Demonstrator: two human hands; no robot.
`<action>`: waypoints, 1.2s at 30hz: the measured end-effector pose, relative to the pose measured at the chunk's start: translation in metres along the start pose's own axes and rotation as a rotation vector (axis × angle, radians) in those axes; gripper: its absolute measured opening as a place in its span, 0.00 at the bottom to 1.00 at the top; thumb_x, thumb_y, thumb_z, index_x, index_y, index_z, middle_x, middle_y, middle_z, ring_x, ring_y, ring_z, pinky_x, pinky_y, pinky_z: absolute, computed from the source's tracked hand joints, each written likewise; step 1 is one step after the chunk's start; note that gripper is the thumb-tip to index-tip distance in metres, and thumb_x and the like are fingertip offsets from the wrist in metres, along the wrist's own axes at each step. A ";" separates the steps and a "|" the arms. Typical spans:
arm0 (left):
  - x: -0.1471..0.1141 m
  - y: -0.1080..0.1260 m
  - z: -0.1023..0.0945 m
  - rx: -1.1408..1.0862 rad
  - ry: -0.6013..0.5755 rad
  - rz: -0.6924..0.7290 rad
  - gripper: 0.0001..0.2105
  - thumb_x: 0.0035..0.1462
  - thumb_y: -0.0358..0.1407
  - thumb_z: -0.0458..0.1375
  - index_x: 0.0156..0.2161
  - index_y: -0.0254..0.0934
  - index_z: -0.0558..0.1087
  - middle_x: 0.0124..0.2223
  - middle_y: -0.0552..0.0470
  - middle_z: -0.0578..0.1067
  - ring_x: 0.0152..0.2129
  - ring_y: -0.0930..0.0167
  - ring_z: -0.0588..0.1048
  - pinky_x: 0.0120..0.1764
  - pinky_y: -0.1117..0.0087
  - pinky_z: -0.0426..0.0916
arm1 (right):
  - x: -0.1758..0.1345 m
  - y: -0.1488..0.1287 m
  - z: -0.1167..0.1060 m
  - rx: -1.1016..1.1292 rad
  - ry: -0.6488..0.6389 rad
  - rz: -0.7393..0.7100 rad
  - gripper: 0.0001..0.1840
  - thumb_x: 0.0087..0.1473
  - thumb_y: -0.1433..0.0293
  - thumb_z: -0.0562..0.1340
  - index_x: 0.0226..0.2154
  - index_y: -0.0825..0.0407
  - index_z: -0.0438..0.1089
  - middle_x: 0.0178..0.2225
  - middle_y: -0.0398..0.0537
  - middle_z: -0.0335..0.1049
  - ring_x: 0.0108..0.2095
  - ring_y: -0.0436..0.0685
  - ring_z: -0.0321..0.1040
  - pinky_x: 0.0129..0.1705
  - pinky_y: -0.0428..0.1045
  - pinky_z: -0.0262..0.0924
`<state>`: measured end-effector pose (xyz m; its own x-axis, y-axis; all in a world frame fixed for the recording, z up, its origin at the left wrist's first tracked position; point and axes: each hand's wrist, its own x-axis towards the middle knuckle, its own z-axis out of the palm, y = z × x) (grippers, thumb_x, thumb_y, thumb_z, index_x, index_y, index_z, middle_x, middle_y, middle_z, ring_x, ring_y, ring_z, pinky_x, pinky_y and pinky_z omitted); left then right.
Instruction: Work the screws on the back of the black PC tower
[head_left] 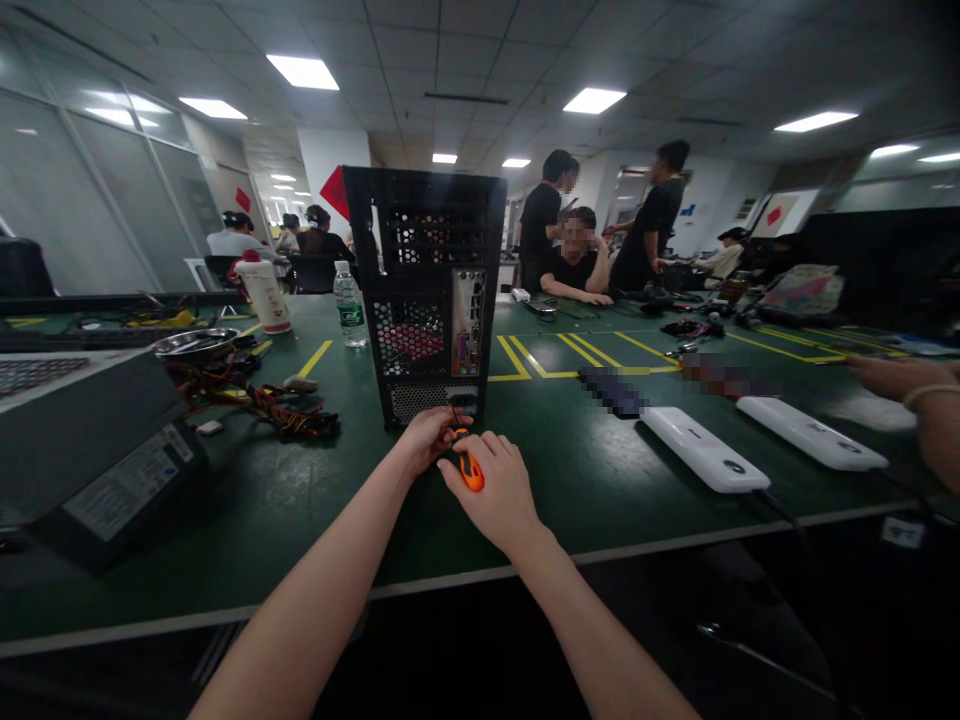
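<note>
A black computer case [441,300] stands upright on the green table, its back panel with mesh, ports and a power supply facing me. My right hand [495,490] is closed around the orange and black handle of a screwdriver [472,472]. The tool points up toward the lower edge of the back panel. My left hand [429,438] is at the bottom of the case, just left of the handle, with its fingers pinched about the screwdriver's thin shaft. Those fingers partly hide the tip, so I cannot tell whether it touches a screw.
At left lie a grey power supply unit [97,440], bundled cables [277,405] and a metal bowl [196,343]. A water bottle [349,308] and a white flask [264,292] stand behind. Two white devices [701,448] lie at right, near another person's hand [892,378]. Several people are farther back.
</note>
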<state>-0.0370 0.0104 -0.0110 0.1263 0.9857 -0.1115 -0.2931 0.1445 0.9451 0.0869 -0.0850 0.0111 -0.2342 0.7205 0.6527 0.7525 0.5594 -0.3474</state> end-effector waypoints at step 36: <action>-0.006 0.006 0.004 -0.009 0.018 -0.051 0.09 0.48 0.36 0.51 0.29 0.30 0.67 0.18 0.56 0.63 0.09 0.84 0.55 0.13 0.80 0.44 | 0.000 0.001 -0.004 0.126 0.050 0.113 0.10 0.51 0.65 0.51 0.37 0.52 0.58 0.29 0.44 0.64 0.29 0.51 0.61 0.33 0.48 0.52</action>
<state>-0.0355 0.0053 -0.0033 0.1242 0.9784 -0.1654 -0.2952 0.1955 0.9352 0.0897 -0.0861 0.0136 -0.1198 0.7621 0.6363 0.6883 0.5256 -0.4999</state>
